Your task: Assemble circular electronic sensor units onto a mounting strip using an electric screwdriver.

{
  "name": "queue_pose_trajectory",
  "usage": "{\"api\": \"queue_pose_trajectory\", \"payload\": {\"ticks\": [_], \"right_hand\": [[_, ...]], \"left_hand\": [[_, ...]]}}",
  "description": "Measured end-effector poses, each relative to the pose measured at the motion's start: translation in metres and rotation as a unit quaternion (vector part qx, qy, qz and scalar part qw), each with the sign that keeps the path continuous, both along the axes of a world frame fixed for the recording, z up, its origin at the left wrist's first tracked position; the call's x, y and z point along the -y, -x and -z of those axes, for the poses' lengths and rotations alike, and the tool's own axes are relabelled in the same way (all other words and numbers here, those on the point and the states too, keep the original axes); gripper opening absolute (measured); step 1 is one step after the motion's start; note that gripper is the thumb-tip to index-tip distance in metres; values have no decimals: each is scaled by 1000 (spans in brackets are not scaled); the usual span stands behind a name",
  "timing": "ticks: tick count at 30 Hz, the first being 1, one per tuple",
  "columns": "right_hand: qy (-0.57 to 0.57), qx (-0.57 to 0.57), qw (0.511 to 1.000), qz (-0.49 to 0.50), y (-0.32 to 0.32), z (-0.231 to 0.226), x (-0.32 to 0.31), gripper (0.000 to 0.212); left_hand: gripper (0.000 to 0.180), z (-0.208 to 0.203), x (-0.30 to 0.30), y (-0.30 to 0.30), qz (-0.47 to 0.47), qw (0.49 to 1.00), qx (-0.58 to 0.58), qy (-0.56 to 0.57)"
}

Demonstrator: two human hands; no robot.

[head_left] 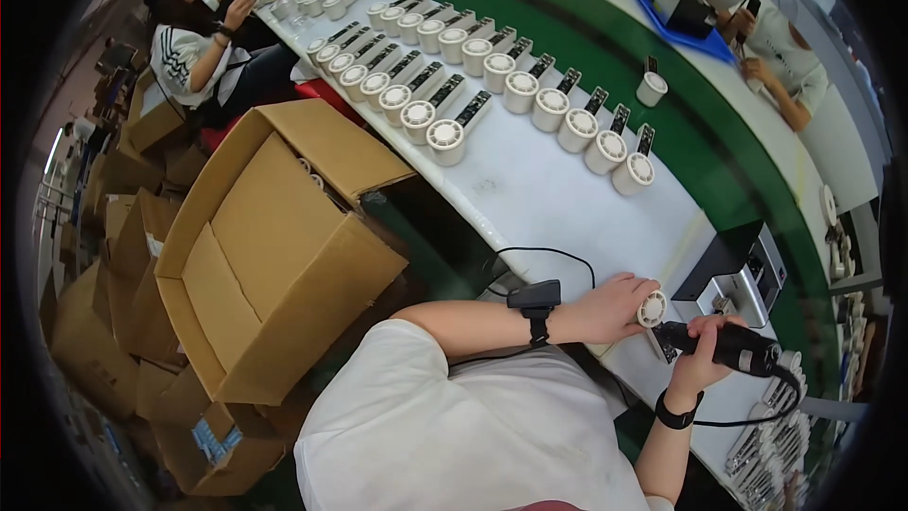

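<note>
wht tee btwn ctn & tool

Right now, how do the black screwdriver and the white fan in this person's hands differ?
Colour: the screwdriver is black, the fan mostly white.
Shape: the screwdriver is a long barrel, while the fan has a round, slotted head.
Hold: the right hand grips the screwdriver, the left hand the fan.
Shared: both are handheld.
</note>
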State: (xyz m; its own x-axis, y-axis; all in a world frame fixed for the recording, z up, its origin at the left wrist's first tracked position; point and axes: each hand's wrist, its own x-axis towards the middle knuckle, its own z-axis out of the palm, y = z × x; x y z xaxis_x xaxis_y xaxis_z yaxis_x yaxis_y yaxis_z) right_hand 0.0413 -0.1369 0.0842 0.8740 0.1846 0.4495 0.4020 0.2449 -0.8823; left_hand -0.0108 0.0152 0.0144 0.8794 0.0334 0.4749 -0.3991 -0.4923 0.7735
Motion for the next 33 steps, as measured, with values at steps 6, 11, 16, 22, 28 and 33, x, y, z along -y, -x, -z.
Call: {"api": "queue_pose_trajectory", "payload": {"ticks": [6, 11, 16, 22, 28, 33], "right_hand": [[-77, -19, 996, 44, 9, -37, 33, 24], [-182, -43, 978, 94, 18, -46, 90, 24], [-253, -115, 940, 198, 15, -41, 123, 27], [-285, -163, 909, 258, 8, -25, 143, 28], [-309, -176, 880, 315, 11, -19, 168, 29], [-340, -180, 851, 357, 14, -15, 197, 29]], "left_hand": [[52, -35, -24, -15, 161, 960, -140, -183], [48, -66, -90, -15, 236, 932, -218, -167], [60, -119, -152, -47, 88, 952, -256, -143], [56, -127, -98, -219, 34, 945, -326, -12], [72, -32, 11, -395, -90, 939, -235, -236], [82, 22, 16, -462, 0, 862, -180, -474]]}}
